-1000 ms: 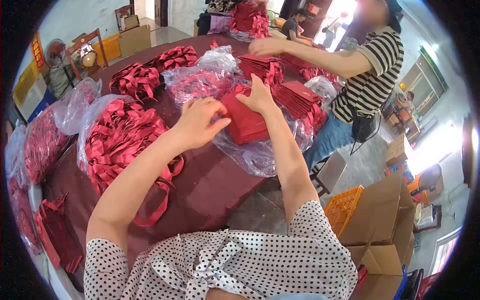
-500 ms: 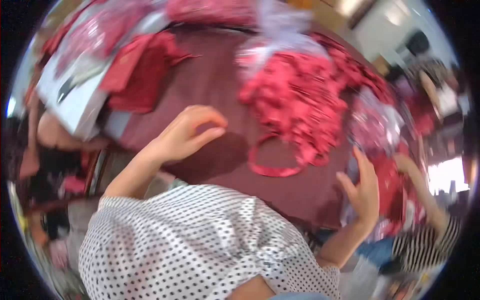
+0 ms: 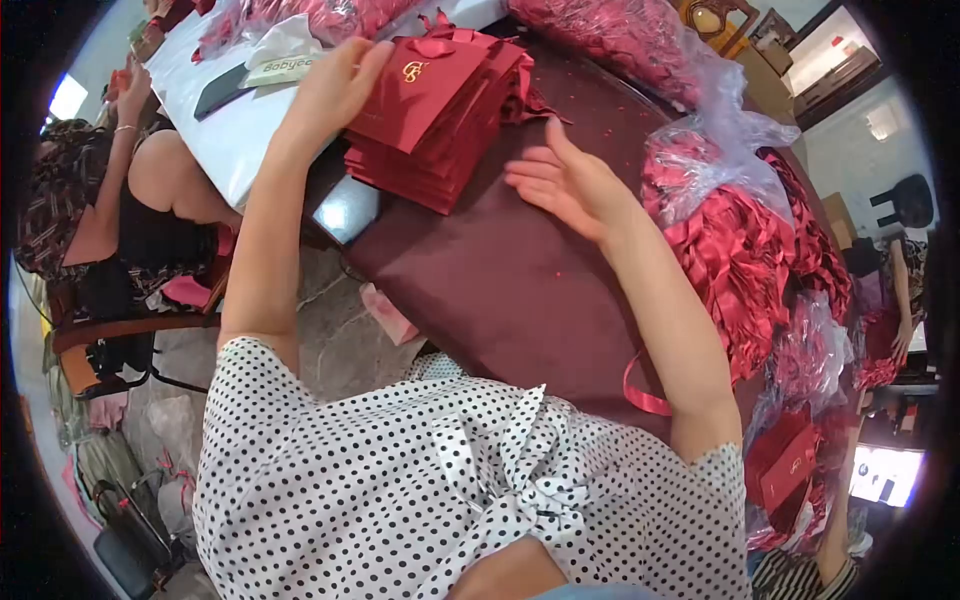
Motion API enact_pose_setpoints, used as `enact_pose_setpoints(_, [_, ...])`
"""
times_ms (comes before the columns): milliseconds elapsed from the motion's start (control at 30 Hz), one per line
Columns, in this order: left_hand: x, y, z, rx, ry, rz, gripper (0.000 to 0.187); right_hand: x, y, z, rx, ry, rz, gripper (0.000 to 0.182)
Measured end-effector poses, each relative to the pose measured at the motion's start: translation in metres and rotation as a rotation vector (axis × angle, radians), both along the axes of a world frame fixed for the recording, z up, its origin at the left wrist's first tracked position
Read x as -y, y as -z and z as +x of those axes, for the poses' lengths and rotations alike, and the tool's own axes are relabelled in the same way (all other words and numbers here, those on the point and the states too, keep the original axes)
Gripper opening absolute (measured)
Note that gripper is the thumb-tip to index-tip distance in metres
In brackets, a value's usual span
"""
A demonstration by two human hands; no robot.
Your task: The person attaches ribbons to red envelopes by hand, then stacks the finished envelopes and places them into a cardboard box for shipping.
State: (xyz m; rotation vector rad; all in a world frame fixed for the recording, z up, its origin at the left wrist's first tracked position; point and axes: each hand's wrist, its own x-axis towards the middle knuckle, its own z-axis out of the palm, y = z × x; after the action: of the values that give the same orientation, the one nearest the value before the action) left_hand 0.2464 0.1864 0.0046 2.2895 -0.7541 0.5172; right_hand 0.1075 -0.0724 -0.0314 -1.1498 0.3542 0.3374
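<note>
A stack of red paper gift bags (image 3: 430, 120) with gold print and ribbon handles stands at the far left part of the table. My left hand (image 3: 342, 88) is at the stack's left edge, its fingers stretched along the top bag's corner. To the right of the stack, my right hand (image 3: 572, 185) is held over the table, with nothing in it and its fingers extended and thumb apart. Right of that forearm lies a heap of red satin ribbons (image 3: 725, 260) spilling from a clear plastic bag (image 3: 735, 130).
The dark red tabletop (image 3: 500, 290) carries more plastic-wrapped red ribbons (image 3: 620, 40) at the back. A white box (image 3: 190, 130) with a dark phone (image 3: 220, 92) lies left. Another red bag (image 3: 785, 460) sits at right. People sit on both sides.
My view has turned left, toward the stack of bags. Both hands have moved forward to it: the left to its left edge, the right from the table's right side to the stack's right.
</note>
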Motion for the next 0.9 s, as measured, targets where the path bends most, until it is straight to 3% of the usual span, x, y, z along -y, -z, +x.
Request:
enact_pose_setpoints(67, [0.013,0.007,0.004,-0.049,0.098,0.068,0.040,-0.016,0.009,0.034,-0.065,0.051,0.026,0.089])
enact_pose_setpoints(167, [0.014,0.027,0.016,0.208,0.128,0.257,0.040,-0.035,0.006,0.058,0.109,-0.058,0.200,0.093])
enact_pose_setpoints(233, [0.018,0.037,0.011,0.200,0.018,0.349,0.038,-0.049,0.000,0.065,0.003,0.090,0.106,0.084])
enact_pose_setpoints(267, [0.021,0.039,0.005,0.218,-0.028,0.348,0.038,-0.051,0.006,0.073,0.100,0.052,0.162,0.067])
enact_pose_setpoints(467, [0.023,0.047,0.000,0.250,-0.039,0.288,0.036,-0.077,0.008,0.084,0.132,0.223,0.276,0.033])
enact_pose_setpoints(567, [0.026,0.062,0.001,0.233,0.011,0.127,0.034,-0.080,0.016,0.085,0.154,0.294,0.182,0.031])
enact_pose_setpoints(667, [0.026,0.060,-0.008,0.241,0.020,0.142,0.037,-0.074,0.029,0.085,0.194,0.353,0.096,0.029])
enact_pose_setpoints(733, [0.019,0.052,-0.005,0.044,0.063,-0.032,0.049,-0.064,0.014,0.074,0.274,0.321,0.047,0.028])
enact_pose_setpoints(800, [0.022,0.040,-0.010,-0.207,-0.063,-0.349,0.055,-0.043,-0.005,0.058,0.360,0.255,0.055,0.029])
enact_pose_setpoints(867, [0.018,0.015,-0.018,-1.000,0.224,-0.661,0.064,-0.022,-0.027,0.041,0.386,0.187,-0.028,0.030])
enact_pose_setpoints(900, [0.021,0.010,-0.023,-1.209,0.384,-0.700,0.062,-0.017,-0.038,0.029,0.462,0.176,-0.053,0.032])
